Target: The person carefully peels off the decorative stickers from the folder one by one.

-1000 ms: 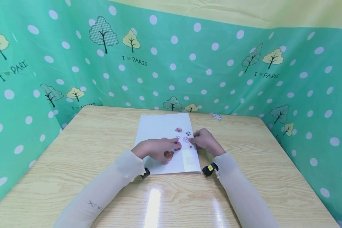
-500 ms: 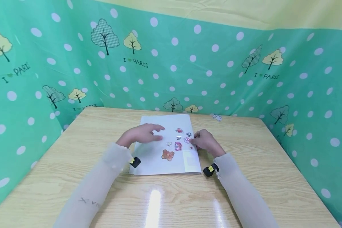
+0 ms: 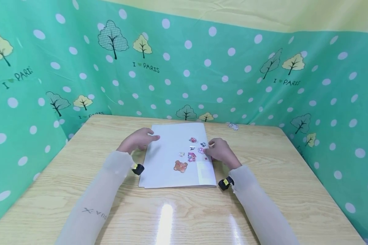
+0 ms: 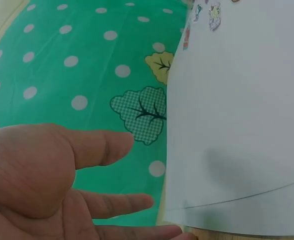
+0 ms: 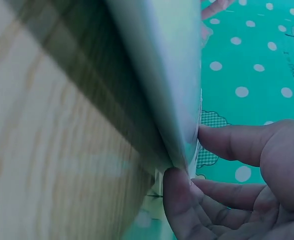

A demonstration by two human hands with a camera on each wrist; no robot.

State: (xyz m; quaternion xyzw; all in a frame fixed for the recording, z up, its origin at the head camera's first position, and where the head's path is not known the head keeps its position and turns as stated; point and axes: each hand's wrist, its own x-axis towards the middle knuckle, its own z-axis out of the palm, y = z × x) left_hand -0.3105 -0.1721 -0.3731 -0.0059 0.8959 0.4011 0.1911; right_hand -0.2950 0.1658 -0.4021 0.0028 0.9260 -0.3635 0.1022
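A white booklet point(image 3: 167, 153) lies on the table with several small stickers on its right half. One is a brown bear sticker point(image 3: 180, 166); a pink sticker point(image 3: 191, 157) sits above it and a red one point(image 3: 193, 140) higher up. My right hand point(image 3: 222, 152) pinches the booklet's right edge, thumb on top and fingers beneath, as the right wrist view shows. At the left edge is my left hand point(image 3: 138, 139), thumb and fingers point(image 4: 119, 204) apart, with nothing between them. Whether its lower fingers touch the paper's edge I cannot tell.
The wooden table point(image 3: 79, 163) reaches around the booklet on all sides. A small white cutout sticker point(image 3: 233, 126) lies at the back edge. Green dotted cloth point(image 3: 159, 78) hangs behind and at both sides.
My left hand has drawn back from the stickers to the booklet's left edge, uncovering the bear and other stickers. My right hand stays on the right edge.
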